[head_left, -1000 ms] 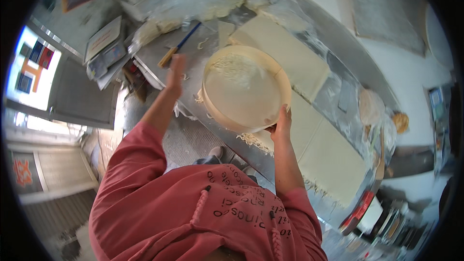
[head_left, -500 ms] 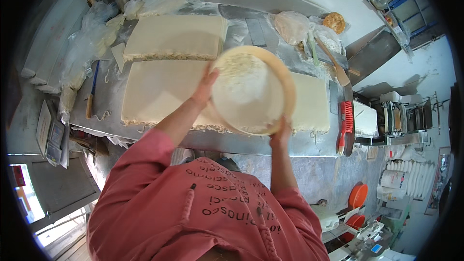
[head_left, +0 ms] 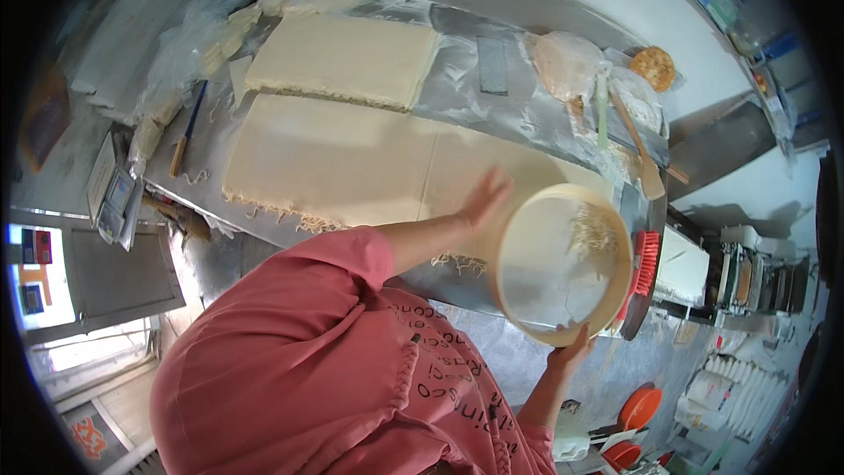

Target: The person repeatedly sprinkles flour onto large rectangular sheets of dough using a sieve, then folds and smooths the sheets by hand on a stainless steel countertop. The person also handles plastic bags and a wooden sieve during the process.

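A round wooden-rimmed flour sieve [head_left: 502, 286] is held tilted over the right end of the metal table, its near rim past the front edge. Pale stringy scraps [head_left: 595, 233] lie at the far right of its mesh. My right hand [head_left: 573, 349] is closed on the near rim. Beside the left of the rim is my left hand [head_left: 483, 200], slightly blurred, fingers stretched out, seemingly off the sieve. Beneath it lie wide, pale dough sheets [head_left: 352, 154], stacked, with ragged strands along the front edge. Another dough stack [head_left: 343, 60] sits behind.
A red brush [head_left: 646, 262] lies by the table's right end. Behind it are a wooden spatula [head_left: 635, 136], plastic bags [head_left: 565, 66] and a round baked flatbread [head_left: 653, 69]. At left lies a wooden-handled blue tool [head_left: 187, 130]. A machine [head_left: 756, 273] stands beyond the table.
The sieve has moved right and nearer to me. Most white flour in it has gone, leaving scraps at one side. My left hand has come off the rim; my view has turned.
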Available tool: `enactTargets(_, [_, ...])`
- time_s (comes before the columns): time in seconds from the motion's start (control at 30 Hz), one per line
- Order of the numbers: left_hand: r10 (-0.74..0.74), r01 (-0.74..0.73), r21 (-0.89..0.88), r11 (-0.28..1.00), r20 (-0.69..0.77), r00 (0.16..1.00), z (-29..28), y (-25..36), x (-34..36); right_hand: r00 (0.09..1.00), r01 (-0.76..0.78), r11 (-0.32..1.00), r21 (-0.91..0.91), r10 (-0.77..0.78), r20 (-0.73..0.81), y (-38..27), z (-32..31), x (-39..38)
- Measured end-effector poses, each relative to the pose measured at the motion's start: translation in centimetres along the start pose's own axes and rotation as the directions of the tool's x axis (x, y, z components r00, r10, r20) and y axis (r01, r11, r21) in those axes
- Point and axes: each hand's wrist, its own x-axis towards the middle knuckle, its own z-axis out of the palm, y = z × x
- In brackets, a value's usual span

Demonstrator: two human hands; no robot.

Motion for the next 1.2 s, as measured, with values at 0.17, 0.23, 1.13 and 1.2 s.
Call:
enactTargets(0.17, [0.324,-0.282,0.447,0.849,-0.019,0.946,-4.7,1.4,-2.5,0.969,-0.137,0.990,0.033,0.127,0.212,-0.2,2.6,5.1])
enactTargets(0.23, [0.376,0.119,0.975,0.187,-0.183,0.908,-10.3,2.6,-3.7,0.940,0.017,1.000,-0.013,-0.012,0.341,-0.8,7.8,6.4])
enactTargets(1.13, [0.364,0.312,0.939,-0.145,-0.243,0.899,-17.7,3.6,-7.4,0.293,0.851,-0.212,-0.480,-0.567,0.770,6.5,24.8,17.6])
enactTargets(1.2, [0.365,0.327,0.935,-0.133,-0.261,0.894,-17.8,3.6,-7.3,0.669,0.665,-0.047,-0.745,-0.406,0.623,2.0,17.7,22.6])
